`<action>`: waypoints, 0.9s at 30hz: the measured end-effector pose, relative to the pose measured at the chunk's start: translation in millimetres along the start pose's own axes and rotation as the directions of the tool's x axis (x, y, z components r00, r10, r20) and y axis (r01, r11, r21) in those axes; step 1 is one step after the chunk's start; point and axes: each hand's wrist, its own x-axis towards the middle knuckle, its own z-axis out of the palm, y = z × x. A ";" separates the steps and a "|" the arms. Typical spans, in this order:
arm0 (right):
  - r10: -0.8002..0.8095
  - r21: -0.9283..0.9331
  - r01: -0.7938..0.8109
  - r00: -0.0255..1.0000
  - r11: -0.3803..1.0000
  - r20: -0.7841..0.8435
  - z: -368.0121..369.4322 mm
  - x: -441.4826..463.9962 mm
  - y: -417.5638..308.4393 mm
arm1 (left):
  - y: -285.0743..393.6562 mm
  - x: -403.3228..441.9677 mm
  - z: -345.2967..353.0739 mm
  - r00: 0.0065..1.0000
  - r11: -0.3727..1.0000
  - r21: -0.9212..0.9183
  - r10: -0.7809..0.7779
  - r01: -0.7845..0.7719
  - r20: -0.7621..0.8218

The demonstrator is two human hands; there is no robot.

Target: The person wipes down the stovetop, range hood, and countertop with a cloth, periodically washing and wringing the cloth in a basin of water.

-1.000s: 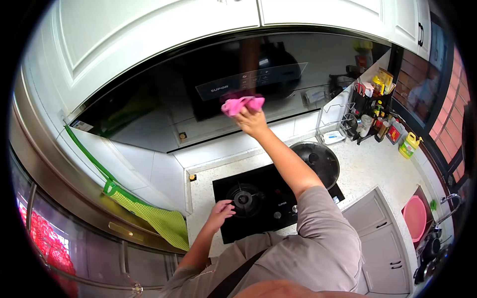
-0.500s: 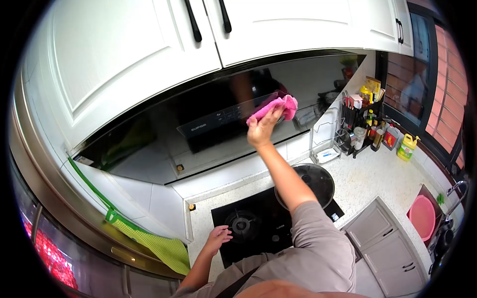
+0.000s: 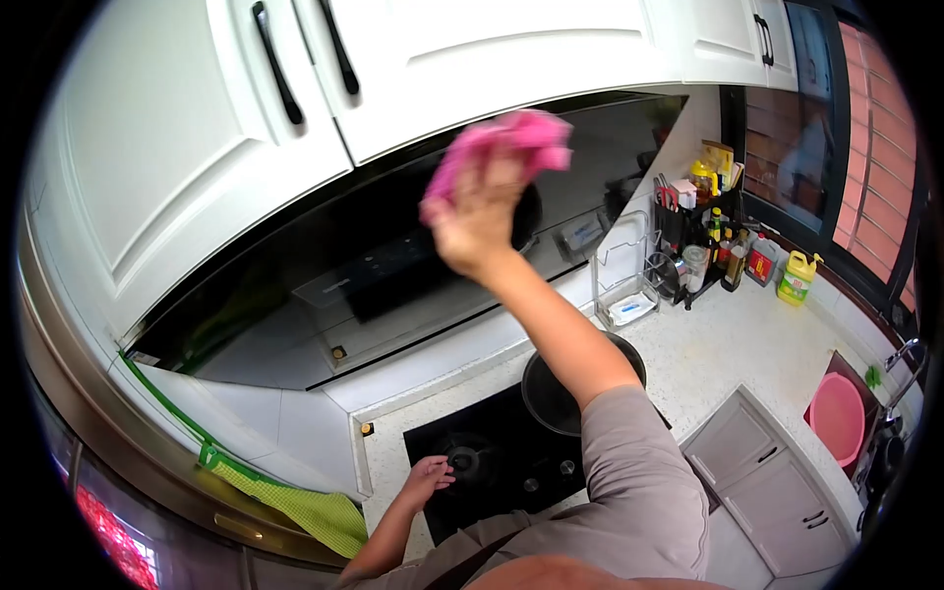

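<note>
With my right hand [image 3: 477, 221] I press a pink cloth [image 3: 536, 138] against the upper part of the glossy black range hood [image 3: 246, 305]. The fingers lie over the cloth and are smeared by motion. My left hand [image 3: 428, 480] is low, by the left edge of the black gas cooktop [image 3: 506, 462], near its left burner [image 3: 472, 462]. Nothing shows in that hand, and its fingers are loosely apart. Under my right forearm, a large dark pan or lid [image 3: 556, 398] sits on the right burner.
White cabinets [image 3: 511, 59] hang just above the hood. On the right, a rack of bottles [image 3: 713, 231], a yellow jug [image 3: 798, 278] and a pink basin [image 3: 838, 418] stand along the counter [image 3: 728, 334]. A green checked cloth [image 3: 295, 506] hangs at the left.
My right hand has moved up and left across the hood with the pink cloth. The view has shifted a little. My left hand stays by the cooktop.
</note>
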 end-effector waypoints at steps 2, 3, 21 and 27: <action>-0.176 -0.036 0.178 0.984 0.983 0.039 11.5 -14.4 3.0 | 17.3 10.0 10.0 0.994 0.993 0.050 0.101 -0.102 0.029; -0.219 -0.054 0.222 0.974 0.974 0.058 8.0 -15.4 17.0 | 30.5 13.4 16.6 0.989 0.986 0.077 0.145 -0.147 0.032; 0.879 0.438 -0.771 0.335 0.463 -0.340 49.8 -125.6 67.0 | 24.6 1.1 28.2 0.973 0.973 0.021 0.228 -0.229 0.030; 0.990 0.711 -0.692 -0.048 -0.129 0.133 81.4 -175.7 10.5 | 62.5 33.4 5.8 0.909 0.944 0.021 0.324 -0.330 -0.262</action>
